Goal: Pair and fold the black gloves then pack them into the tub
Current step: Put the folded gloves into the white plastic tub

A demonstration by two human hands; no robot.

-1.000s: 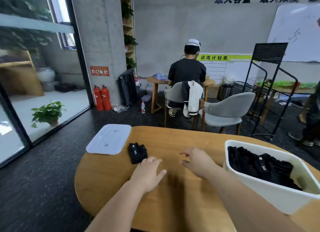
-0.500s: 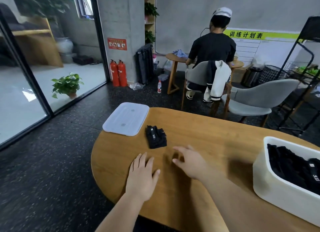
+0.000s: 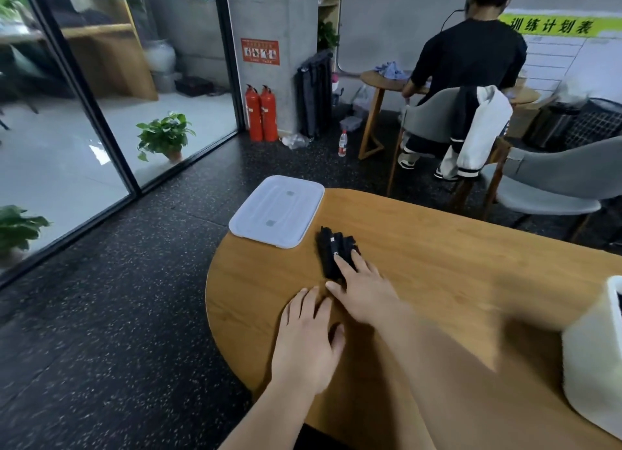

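Reading from the left of the frame, we first meet the white lid (image 3: 276, 210), lying flat at the far left end of the wooden surface (image 3: 454, 264) and slightly overhanging its edge. Below it, towards lower centre, our left hand (image 3: 306, 342) lies palm down on the wood, its fingers (image 3: 299, 305) straight and holding nothing; it sits much as it did half a second ago.

Just right of the lid, near it but apart, lies the folded bundle of black gloves (image 3: 331, 251). This is where the change is. Half a second ago our right hand (image 3: 367, 291) hovered short of the bundle; now it has come forward, and its fingers (image 3: 343, 264) lie extended on the bundle's near end, touching but not curled round it.

Our view has also swung left, so the tub (image 3: 592, 365) is now only a white corner at the right edge, well apart from the gloves, and we can barely see inside it.

We judge that the reach is done and the grasp is not. The fingers would next need to close round the whole bundle, since a soft fold lifted by one end could fall open on the way across to the tub.
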